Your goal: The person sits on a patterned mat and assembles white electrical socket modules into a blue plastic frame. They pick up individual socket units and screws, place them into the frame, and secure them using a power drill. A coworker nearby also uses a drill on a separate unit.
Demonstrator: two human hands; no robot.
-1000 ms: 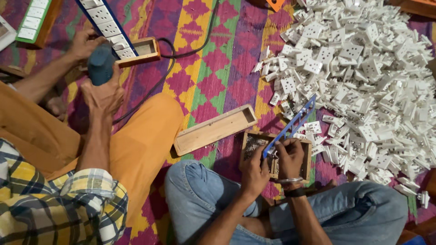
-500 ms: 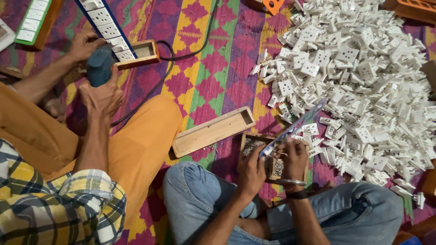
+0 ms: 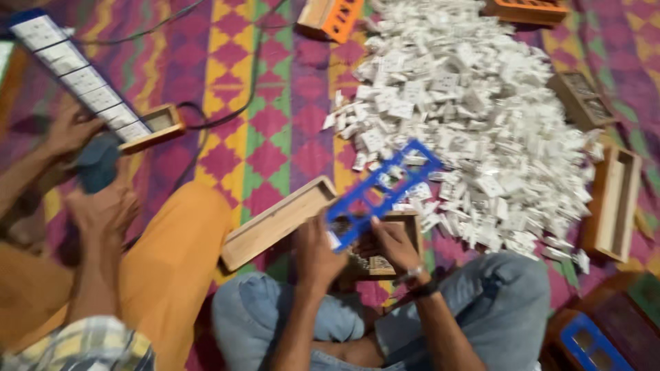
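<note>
I sit cross-legged in blue jeans on a patterned mat. My left hand (image 3: 317,253) and my right hand (image 3: 392,249) both hold a long blue plastic frame (image 3: 385,191) with several rectangular openings, tilted up to the right. Under the hands lies a small wooden tray (image 3: 405,227) with small parts in it. A long wooden tray (image 3: 275,223) lies just left of my left hand. A large heap of white plastic switch parts (image 3: 467,117) spreads to the upper right.
A co-worker in orange trousers sits at the left, hands (image 3: 96,206) on a dark blue power tool (image 3: 96,165) beside a strip of white switch plates (image 3: 82,79). Wooden trays (image 3: 612,199) stand at the right, an orange frame (image 3: 337,17) at the top.
The view has swung closer and to the left. The blue frame stays in both my hands, tilted up to the right. The co-worker's hands stay on the tool.
</note>
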